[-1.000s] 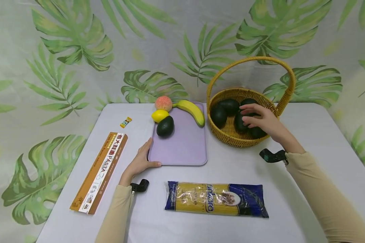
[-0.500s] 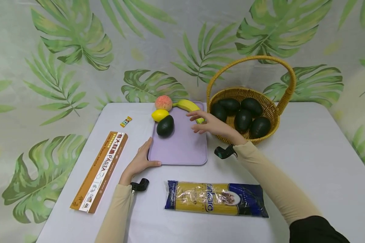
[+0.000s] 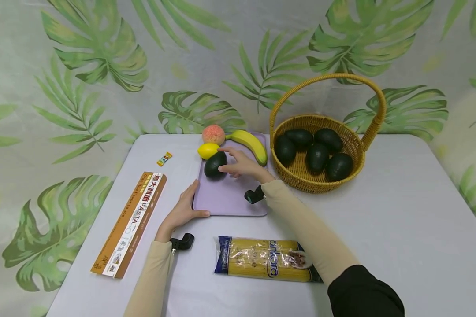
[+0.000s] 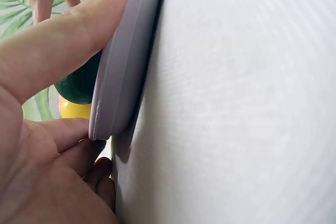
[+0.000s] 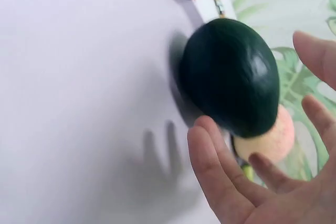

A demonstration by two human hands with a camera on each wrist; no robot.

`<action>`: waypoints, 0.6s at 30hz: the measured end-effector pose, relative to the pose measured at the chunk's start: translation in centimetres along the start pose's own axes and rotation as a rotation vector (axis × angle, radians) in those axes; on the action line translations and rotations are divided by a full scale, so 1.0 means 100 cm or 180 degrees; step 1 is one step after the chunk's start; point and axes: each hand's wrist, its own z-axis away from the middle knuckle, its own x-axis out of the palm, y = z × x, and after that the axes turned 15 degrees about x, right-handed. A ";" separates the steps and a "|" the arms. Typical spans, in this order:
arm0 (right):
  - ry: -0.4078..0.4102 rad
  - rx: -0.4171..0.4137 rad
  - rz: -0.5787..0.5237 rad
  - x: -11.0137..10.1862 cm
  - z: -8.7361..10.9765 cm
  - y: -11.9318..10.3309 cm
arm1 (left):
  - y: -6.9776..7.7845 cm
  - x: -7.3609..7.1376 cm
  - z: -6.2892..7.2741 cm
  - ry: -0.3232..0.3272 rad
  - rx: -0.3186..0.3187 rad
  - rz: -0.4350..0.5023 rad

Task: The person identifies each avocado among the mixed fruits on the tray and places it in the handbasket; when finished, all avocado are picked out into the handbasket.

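My left hand point(image 3: 183, 208) rests at the near left corner of a lilac tray point(image 3: 232, 198). In the left wrist view its thumb touches the tray's rim point(image 4: 123, 72), and the fingers meet the adjoining side. Over the tray, my right hand point(image 3: 242, 164) reaches toward a dark green avocado point(image 3: 212, 168). The right wrist view has its spread fingers beside this avocado point(image 5: 231, 77), with space between most of them and the fruit. A lemon point(image 3: 207, 151), a peach point(image 3: 213, 134) and a banana point(image 3: 254, 145) lie along the tray's far side.
A wicker basket point(image 3: 313, 187) with a tall handle stands right of the tray, holding several avocados point(image 3: 339, 167). A pasta box point(image 3: 128, 224) lies at left, near a small yellow packet point(image 3: 164, 159). A bag of spaghetti point(image 3: 262, 259) lies in front, partly under the right sleeve.
My right hand has moved left from above the basket, across the banana, to the avocado on the tray. My left hand has stayed at the tray's corner.
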 end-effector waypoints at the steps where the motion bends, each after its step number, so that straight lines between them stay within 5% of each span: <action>1: 0.0038 0.0017 -0.0005 0.003 -0.002 -0.001 | 0.000 0.000 0.000 0.0003 -0.0005 -0.0004; 11: 0.0408 0.0353 0.0069 0.028 -0.013 -0.011 | 0.004 0.000 0.003 0.0048 0.0126 0.0025; 18: 0.0629 0.0200 0.0047 0.028 -0.011 -0.010 | 0.003 0.000 0.003 0.0062 0.0080 0.0054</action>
